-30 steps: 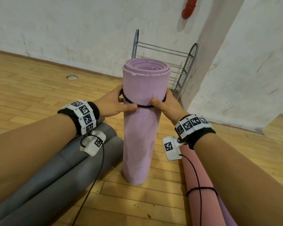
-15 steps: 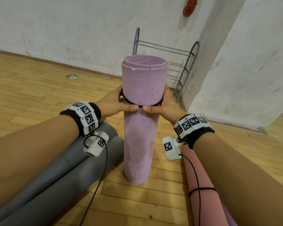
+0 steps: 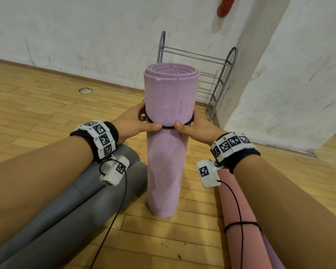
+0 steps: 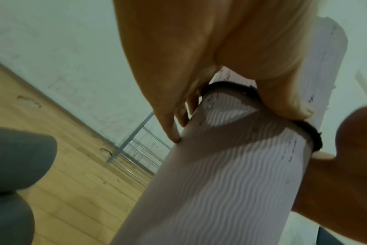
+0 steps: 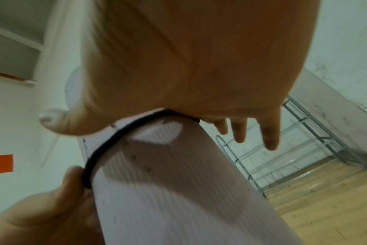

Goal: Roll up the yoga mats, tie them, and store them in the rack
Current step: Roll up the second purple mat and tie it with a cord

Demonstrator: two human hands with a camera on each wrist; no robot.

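Note:
A rolled purple mat (image 3: 167, 162) stands upright on the wooden floor in front of me. A thin black band (image 3: 168, 127) rings it about a third of the way down. My left hand (image 3: 142, 121) and right hand (image 3: 192, 126) wrap round the mat at the band's height, thumbs on the band at the front and nearly meeting. The left wrist view shows the band (image 4: 230, 86) under my thumb on the ribbed mat (image 4: 210, 182). In the right wrist view the band (image 5: 107, 149) runs under my palm across the mat (image 5: 178, 182).
A grey wire rack (image 3: 221, 78) stands behind the mat in the wall corner. Two rolled grey mats (image 3: 66, 210) lie on the floor at my left. A rolled pink mat (image 3: 239, 249) with a black tie (image 3: 241, 224) lies at my right.
Both hands have slid the black band a little lower on the mat, and my thumbs have come closer together at the front. The mat stands slightly taller in view.

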